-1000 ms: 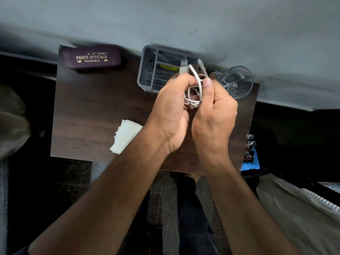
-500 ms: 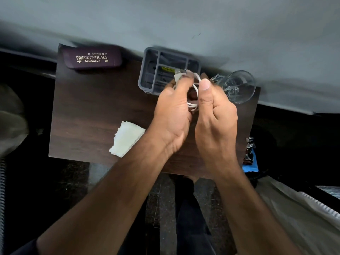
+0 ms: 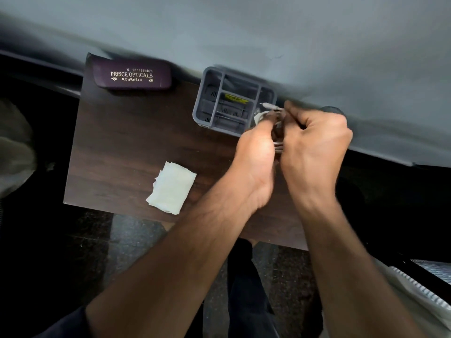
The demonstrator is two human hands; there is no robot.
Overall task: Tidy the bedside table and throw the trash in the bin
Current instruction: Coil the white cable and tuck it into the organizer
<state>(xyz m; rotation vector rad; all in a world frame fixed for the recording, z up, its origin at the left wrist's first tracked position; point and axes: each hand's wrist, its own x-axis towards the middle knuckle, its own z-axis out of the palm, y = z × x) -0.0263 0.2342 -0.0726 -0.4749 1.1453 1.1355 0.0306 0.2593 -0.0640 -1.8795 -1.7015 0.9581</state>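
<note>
A coiled white cable is pinched between my left hand and my right hand, just right of a grey compartment organiser at the back of the dark wooden bedside table. One plug end pokes out over the organiser's right edge. The picture is blurred around the fingers. A crumpled white tissue lies near the table's front edge, left of my left wrist.
A dark purple glasses case lies at the table's back left corner, against the grey wall. A glass behind my right hand shows only as a dark rim. Dark floor surrounds the table; pale fabric lies at lower right.
Both hands have shifted right and back with the cable, now beside the organiser's right edge. My right hand now covers most of the glass. The view has swung left.
</note>
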